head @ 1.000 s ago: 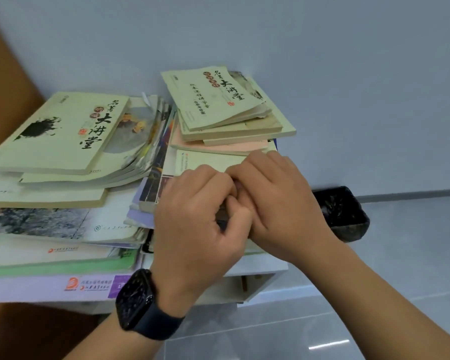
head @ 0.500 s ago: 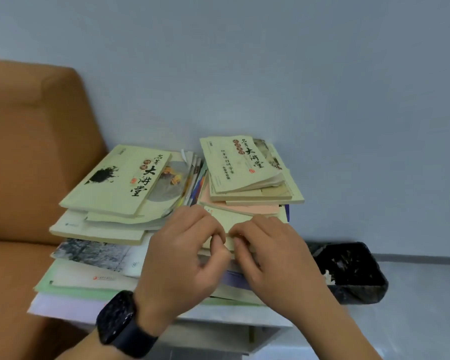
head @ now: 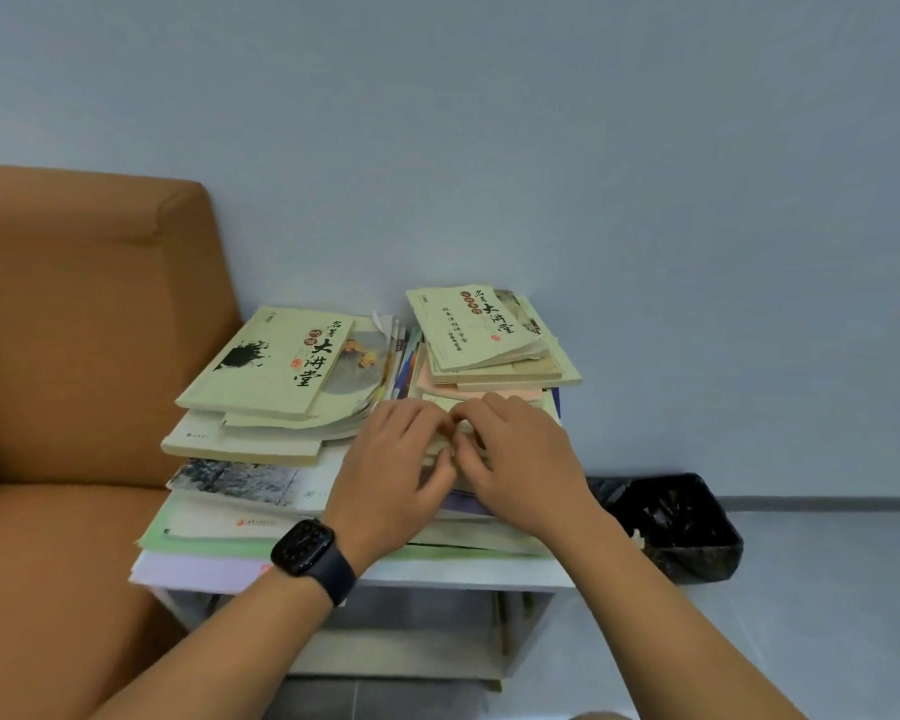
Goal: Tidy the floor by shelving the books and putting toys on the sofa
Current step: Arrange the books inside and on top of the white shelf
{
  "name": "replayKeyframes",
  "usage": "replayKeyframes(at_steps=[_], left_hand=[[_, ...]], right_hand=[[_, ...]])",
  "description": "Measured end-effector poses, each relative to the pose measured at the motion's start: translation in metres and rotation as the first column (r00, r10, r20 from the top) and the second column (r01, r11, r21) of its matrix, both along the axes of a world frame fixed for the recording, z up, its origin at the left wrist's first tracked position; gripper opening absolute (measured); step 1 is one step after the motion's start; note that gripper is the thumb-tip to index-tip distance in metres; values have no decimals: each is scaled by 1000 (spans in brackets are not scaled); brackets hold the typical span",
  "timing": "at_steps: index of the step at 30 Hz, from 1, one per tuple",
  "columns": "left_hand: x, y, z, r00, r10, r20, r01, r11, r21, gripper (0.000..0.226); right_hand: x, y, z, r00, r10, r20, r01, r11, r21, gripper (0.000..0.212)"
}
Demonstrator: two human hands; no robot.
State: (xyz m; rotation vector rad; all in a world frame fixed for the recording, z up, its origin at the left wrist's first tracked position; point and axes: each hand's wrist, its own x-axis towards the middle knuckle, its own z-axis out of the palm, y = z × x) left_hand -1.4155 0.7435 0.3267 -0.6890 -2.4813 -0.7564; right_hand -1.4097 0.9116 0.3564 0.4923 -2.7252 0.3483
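Two untidy stacks of books lie on top of a low white shelf unit [head: 468, 576]. A pale green book with an ink blot [head: 276, 361] tops the left stack, and a similar one [head: 476, 324] tops the right stack. My left hand [head: 391, 475], with a black watch on its wrist, and my right hand [head: 526, 459] meet at the near side of the right stack. Their curled fingers pinch the near edge of a pale green book [head: 437, 403] lying under a pink one. The hands hide most of that book.
An orange sofa [head: 74, 330] stands right against the shelf unit's left side. A black bin [head: 681, 522] lined with a bag sits on the grey floor to the right, by the wall. The books overhang the shelf top on the left.
My head has drawn back and lifted, so the sofa and the wall now show. Both hands stayed together at the right stack and reached a little farther onto it.
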Motion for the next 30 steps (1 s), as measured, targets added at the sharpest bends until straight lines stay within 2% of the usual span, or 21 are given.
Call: replayKeyframes(at_steps=[7, 11, 14, 16, 19, 23, 25, 28, 30], left_hand=[[-11, -3, -21, 997, -21, -76, 26, 998, 65, 22], [-9, -9, -19, 997, -78, 0, 78, 992, 95, 21], [-5, -14, -12, 985, -128, 118, 99, 969, 227, 26], [6, -23, -10, 979, -142, 146, 94, 951, 296, 30], [29, -47, -18, 987, -86, 133, 49, 964, 260, 29], [54, -82, -42, 995, 54, 83, -72, 972, 224, 20], [66, -91, -47, 993, 75, 96, -94, 973, 209, 19], [78, -101, -44, 981, 54, 184, -97, 968, 230, 18], [77, -104, -32, 957, 61, 283, -137, 956, 258, 18]], right_hand=[[-8, 2, -13, 997, -2, -78, 1, 1000, -7, 24], [-4, -4, -13, 997, -55, -61, 52, 998, -44, 27], [-3, -7, -7, 998, -58, -10, 57, 997, -60, 27], [0, -11, -7, 997, -80, -15, 79, 995, -63, 23], [10, -32, -11, 990, -115, -84, 107, 990, -88, 24], [33, -74, -17, 988, 48, -147, -57, 997, -56, 22], [44, -80, -20, 984, 144, -103, -151, 987, -59, 21], [51, -84, -28, 978, 207, 21, -203, 971, -127, 21], [51, -90, -30, 972, 230, 49, -222, 966, -133, 21]])
